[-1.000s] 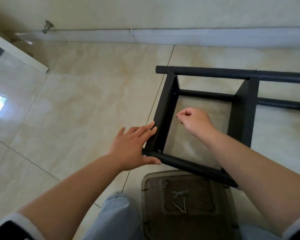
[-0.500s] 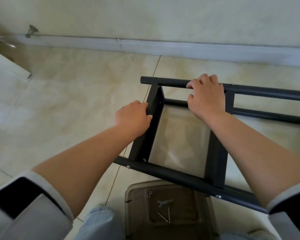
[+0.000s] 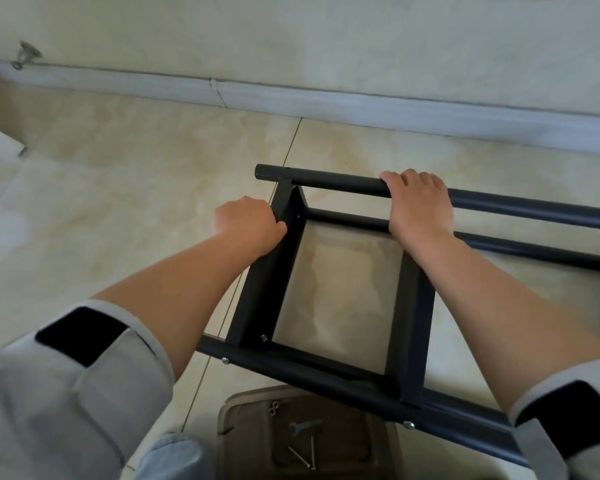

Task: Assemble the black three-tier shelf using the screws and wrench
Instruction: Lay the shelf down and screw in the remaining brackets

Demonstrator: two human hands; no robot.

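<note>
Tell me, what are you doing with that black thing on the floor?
A person is putting together a black metal shelf frame lying on the tiled floor. The right hand grips the far round black pole, and the left hand holds the flat black end panel. A small silver wrench and long screws wait on a brown plastic stool.

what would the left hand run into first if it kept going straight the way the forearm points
Almost at once, the black end panel of the shelf frame: the left hand already grips its edge. Past that, probably the far top tube that the right hand holds, though depth is hard to judge from above.
</note>
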